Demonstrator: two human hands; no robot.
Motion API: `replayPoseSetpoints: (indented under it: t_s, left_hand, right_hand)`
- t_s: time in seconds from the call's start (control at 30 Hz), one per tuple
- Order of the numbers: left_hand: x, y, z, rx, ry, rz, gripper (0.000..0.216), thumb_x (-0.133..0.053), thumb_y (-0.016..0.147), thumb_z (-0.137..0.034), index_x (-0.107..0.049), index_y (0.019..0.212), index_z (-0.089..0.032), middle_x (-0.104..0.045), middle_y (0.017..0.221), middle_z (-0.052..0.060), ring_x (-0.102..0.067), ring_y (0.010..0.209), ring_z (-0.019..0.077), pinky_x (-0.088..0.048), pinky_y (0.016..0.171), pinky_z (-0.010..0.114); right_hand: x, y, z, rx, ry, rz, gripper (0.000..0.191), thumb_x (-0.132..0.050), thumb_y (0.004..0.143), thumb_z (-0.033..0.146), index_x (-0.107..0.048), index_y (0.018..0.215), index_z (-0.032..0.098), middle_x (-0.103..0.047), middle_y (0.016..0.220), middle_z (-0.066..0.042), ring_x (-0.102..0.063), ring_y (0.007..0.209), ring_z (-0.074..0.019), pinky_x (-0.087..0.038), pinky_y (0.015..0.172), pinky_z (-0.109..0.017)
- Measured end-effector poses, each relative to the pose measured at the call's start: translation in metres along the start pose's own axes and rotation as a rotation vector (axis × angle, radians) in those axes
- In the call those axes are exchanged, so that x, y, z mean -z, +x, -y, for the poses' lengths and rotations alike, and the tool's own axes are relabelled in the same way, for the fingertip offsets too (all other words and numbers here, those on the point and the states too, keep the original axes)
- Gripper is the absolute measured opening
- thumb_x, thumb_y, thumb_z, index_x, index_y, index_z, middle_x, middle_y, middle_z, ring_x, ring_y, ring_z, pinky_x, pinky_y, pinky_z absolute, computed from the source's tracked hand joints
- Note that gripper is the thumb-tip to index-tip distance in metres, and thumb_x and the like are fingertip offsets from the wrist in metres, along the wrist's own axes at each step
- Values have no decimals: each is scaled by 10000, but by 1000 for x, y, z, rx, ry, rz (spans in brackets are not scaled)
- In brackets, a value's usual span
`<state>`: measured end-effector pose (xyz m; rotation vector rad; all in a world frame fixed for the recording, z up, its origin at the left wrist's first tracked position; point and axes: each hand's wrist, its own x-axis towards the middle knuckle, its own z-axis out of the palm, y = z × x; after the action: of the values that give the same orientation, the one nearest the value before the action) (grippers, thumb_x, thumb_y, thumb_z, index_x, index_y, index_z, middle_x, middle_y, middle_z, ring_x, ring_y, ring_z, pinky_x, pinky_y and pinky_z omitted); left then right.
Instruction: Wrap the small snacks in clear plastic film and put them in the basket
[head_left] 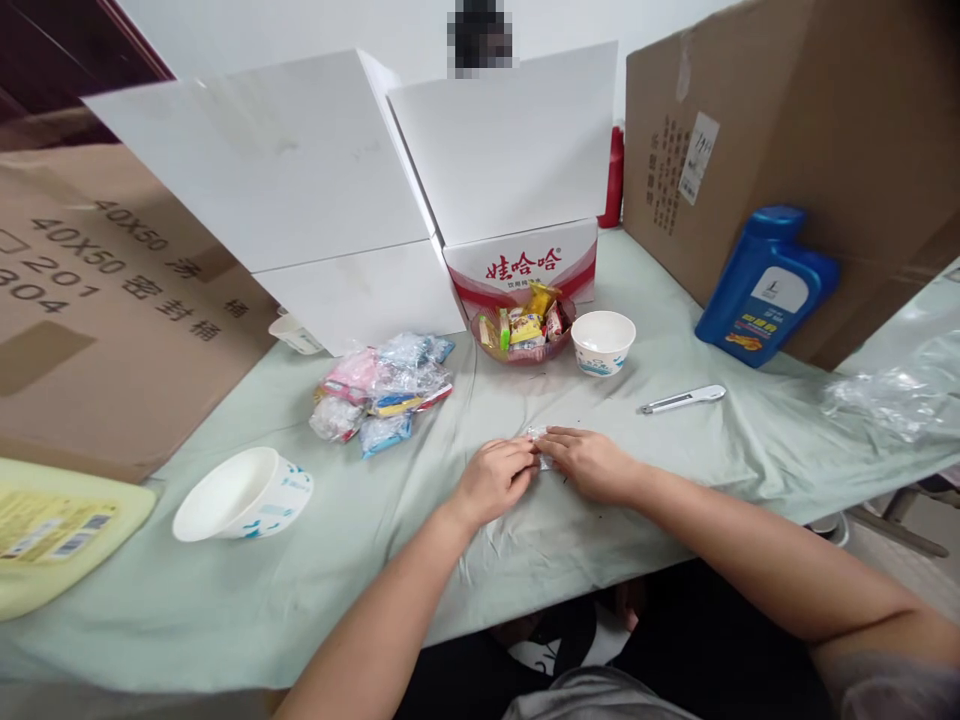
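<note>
My left hand (496,478) rests on the table with its fingers curled in against a small piece of clear plastic wrapper (545,461). From the other side my right hand (591,466) presses on the same wrapper, fingers close together. The fingertips of both hands meet over it, so much of the wrapper is hidden. Beyond them stands a pinkish glass bowl (517,353) with several wrapped snacks in it. A white paper bowl (603,343) is right beside the glass one. To the right of my hands lies a white utility knife (683,399).
A heap of crumpled plastic packets (386,385) lies left of centre. Another paper bowl (244,495) tilts at the left, near a yellow jug (71,535). White boxes (517,150) line the back. A blue bottle (769,285) leans by a large carton (795,150); clear plastic (892,400) lies far right.
</note>
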<state>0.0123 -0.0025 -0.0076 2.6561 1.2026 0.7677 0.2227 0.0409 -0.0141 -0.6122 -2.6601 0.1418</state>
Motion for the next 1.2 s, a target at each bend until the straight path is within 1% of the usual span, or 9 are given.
replayPoseSetpoints:
  t_s: [0.17,0.33,0.53,0.63,0.77,0.83,0.9,1.03,1.2]
  left_hand:
    - [0,-4,8,19,2,-57,118,-575,863,-169,-690,856,-197,-737,993,66,-686,993,217,-543,882,383]
    - [-5,-4,6,86,-31,-169,143,-526,877,-163,-662,913,-188,-691,975,78,-660,938,201,-542,841,360]
    - [-6,-3,9,158,-79,-189,144,-501,882,-166,-643,889,-188,-614,981,66,-630,905,180,-531,803,317]
    - [-7,-2,11,169,-67,-162,134,-524,851,-144,-651,853,-186,-589,993,65,-615,906,184,-525,810,328]
    - [-8,-1,10,174,-74,-152,133,-542,823,-117,-655,849,-180,-579,996,65,-609,911,183,-524,827,333]
    - [-10,-1,9,164,-59,-156,129,-556,806,-103,-656,841,-176,-582,985,66,-612,904,183,-528,824,329]
    - [-9,-2,7,153,-37,-156,145,-561,796,-96,-659,863,-179,-595,983,65,-619,898,180,-534,818,322]
    - [12,-4,10,139,75,-201,247,-542,818,-109,-655,1022,-188,-620,1119,95,-589,1076,235,-492,946,416]
    - [72,-15,49,346,460,-365,491,-593,825,-168,-552,1308,-244,-376,1510,121,-179,1437,411,-242,1086,660]
  right_hand:
    - [-3,2,2,-33,-6,21,294,-468,930,150,-660,1150,112,-662,1220,-151,-590,1166,-240,-475,998,-386]
    - [13,4,-1,-79,7,130,300,-480,874,69,-693,1066,158,-720,1045,-111,-648,963,-204,-507,855,-329]
    - [86,33,-54,-482,-264,-193,402,-377,930,120,-636,1234,168,-640,1258,-130,-555,1157,-252,-422,962,-365]
    - [108,53,-88,-689,-356,5,416,-350,962,183,-597,1293,133,-599,1311,-163,-522,1201,-272,-372,990,-374]
    - [102,67,-113,-751,-301,222,484,-367,980,439,-739,982,129,-721,1028,-153,-638,982,-267,-431,873,-373]
    - [99,70,-112,-754,-294,258,549,-343,979,498,-743,939,124,-722,1016,-159,-640,982,-276,-432,863,-380]
    - [100,68,-103,-734,-311,227,526,-319,990,470,-713,1056,129,-686,1144,-161,-593,1092,-286,-404,912,-393]
    - [112,43,-79,-708,-338,-5,473,-286,989,420,-634,1199,178,-626,1272,-124,-530,1177,-282,-379,950,-395]
    - [104,-16,-70,-792,-318,-32,429,-421,904,497,-692,1094,225,-695,1123,-96,-591,1071,-309,-439,867,-433]
